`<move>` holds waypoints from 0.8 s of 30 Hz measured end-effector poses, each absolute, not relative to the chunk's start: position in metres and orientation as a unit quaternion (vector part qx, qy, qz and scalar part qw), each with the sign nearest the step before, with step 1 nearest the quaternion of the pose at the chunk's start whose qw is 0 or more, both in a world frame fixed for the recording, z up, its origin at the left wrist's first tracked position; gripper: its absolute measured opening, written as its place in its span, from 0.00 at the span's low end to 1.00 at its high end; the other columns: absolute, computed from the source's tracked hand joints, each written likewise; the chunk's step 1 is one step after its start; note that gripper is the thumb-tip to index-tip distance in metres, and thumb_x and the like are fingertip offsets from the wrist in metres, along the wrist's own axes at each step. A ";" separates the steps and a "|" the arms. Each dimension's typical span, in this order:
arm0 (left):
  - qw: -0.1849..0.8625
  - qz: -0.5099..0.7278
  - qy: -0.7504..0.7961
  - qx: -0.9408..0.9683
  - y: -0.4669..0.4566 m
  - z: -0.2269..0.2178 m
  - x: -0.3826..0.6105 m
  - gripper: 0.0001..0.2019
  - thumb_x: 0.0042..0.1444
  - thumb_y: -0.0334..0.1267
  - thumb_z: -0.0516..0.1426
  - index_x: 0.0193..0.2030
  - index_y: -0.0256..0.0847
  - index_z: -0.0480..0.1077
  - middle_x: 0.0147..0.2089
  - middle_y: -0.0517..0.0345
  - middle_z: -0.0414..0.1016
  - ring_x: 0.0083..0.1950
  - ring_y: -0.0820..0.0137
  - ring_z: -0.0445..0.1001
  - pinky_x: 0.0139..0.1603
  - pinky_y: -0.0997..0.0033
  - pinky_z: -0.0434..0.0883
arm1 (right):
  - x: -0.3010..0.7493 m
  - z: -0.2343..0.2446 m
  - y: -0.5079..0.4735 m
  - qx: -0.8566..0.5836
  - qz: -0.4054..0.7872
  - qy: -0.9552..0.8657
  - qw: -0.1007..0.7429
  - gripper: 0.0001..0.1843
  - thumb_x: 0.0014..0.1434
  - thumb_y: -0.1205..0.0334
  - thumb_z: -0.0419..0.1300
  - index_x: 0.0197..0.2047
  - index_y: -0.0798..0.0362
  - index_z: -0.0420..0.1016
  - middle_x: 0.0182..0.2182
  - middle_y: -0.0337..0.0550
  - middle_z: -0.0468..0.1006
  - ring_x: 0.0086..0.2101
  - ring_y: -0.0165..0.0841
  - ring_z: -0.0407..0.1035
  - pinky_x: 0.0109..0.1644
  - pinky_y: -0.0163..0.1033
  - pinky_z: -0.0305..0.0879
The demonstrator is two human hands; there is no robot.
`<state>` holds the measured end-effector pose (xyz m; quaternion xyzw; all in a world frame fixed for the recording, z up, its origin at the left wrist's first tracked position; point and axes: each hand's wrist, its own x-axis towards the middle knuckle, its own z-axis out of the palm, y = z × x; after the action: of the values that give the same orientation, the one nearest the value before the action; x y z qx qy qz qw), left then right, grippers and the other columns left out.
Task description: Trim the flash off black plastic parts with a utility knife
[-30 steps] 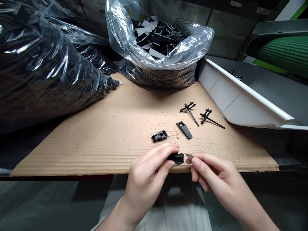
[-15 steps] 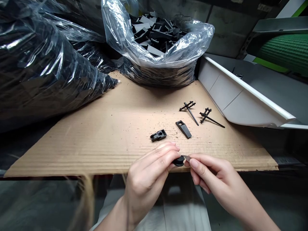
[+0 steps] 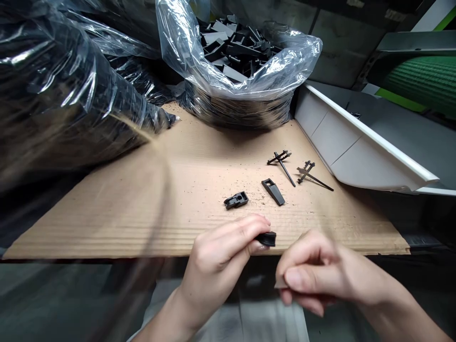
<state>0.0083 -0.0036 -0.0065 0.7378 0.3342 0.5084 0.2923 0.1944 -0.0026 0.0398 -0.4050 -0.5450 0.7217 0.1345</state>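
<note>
Between the thumb and fingers of my left hand [image 3: 223, 254] is a small black plastic part [image 3: 268, 239], its rounded end sticking out to the right. My right hand [image 3: 317, 275] is closed, pinching a small thin blade [image 3: 280, 282] of which only the tip shows, lower than the part and apart from it. Just beyond my left hand a black plastic housing [image 3: 236, 200] lies on the cardboard. To its right lies a black wedge-shaped piece [image 3: 273, 192] with a square opening at one end.
Two black sprues [image 3: 284, 166] lie farther back on the cardboard sheet [image 3: 192, 166]. A clear bag [image 3: 302, 57] full of black parts stands behind. Dark plastic bags [image 3: 81, 95] bulge at left; a white tray [image 3: 327, 128] borders the right. A blurred strand crosses the left foreground.
My right hand has drawn back down and to the right, taking the blade away from the black part. My left hand keeps its hold nearly in place, the part slightly turned.
</note>
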 end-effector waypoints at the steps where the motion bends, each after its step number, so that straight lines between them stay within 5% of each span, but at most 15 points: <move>1: 0.291 0.505 0.347 0.734 -0.003 -0.006 0.009 0.11 0.52 0.23 0.56 0.41 0.36 0.73 0.42 0.55 0.78 0.44 0.71 0.75 0.48 0.81 0.69 | 0.193 0.041 -0.007 -0.405 0.723 -0.547 0.121 0.15 0.57 0.56 0.55 0.27 0.57 0.74 0.14 0.32 0.62 0.14 0.20 0.48 0.17 0.27 0.46; 4: 0.320 0.482 0.412 0.704 -0.003 -0.001 0.011 0.09 0.51 0.28 0.58 0.40 0.38 0.74 0.40 0.57 0.79 0.41 0.70 0.76 0.45 0.80 0.71 | 0.189 0.038 -0.021 -0.443 0.652 -0.583 0.195 0.12 0.58 0.57 0.54 0.32 0.54 0.76 0.17 0.34 0.68 0.15 0.21 0.55 0.17 0.27 0.53; 8: 0.431 0.465 0.481 0.606 -0.005 0.006 0.016 0.09 0.50 0.32 0.58 0.40 0.39 0.73 0.40 0.57 0.79 0.34 0.69 0.78 0.41 0.75 0.74 | 0.177 0.012 -0.036 -0.500 0.265 -0.696 0.443 0.13 0.56 0.71 0.55 0.43 0.49 0.73 0.27 0.37 0.76 0.22 0.27 0.68 0.29 0.30 0.68; 11: 0.472 0.472 0.485 0.565 -0.005 0.008 0.019 0.09 0.50 0.32 0.58 0.40 0.39 0.72 0.37 0.58 0.79 0.29 0.71 0.78 0.39 0.76 0.75 | 0.166 -0.007 -0.037 -0.476 0.087 -0.741 0.466 0.19 0.54 0.78 0.54 0.48 0.53 0.69 0.31 0.42 0.77 0.26 0.28 0.71 0.34 0.30 0.70; 24: 0.387 0.491 0.468 0.625 -0.005 0.001 0.019 0.07 0.52 0.33 0.58 0.39 0.43 0.73 0.35 0.66 0.78 0.29 0.75 0.77 0.37 0.81 0.73 | 0.161 -0.014 -0.034 -0.488 0.068 -0.743 0.453 0.17 0.55 0.78 0.54 0.48 0.57 0.69 0.30 0.44 0.75 0.25 0.29 0.69 0.30 0.31 0.68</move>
<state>0.0194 -0.0047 0.0007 0.6247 0.4677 0.4914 0.3867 0.1606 -0.0339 -0.0136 -0.4885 -0.7425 0.0678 0.4533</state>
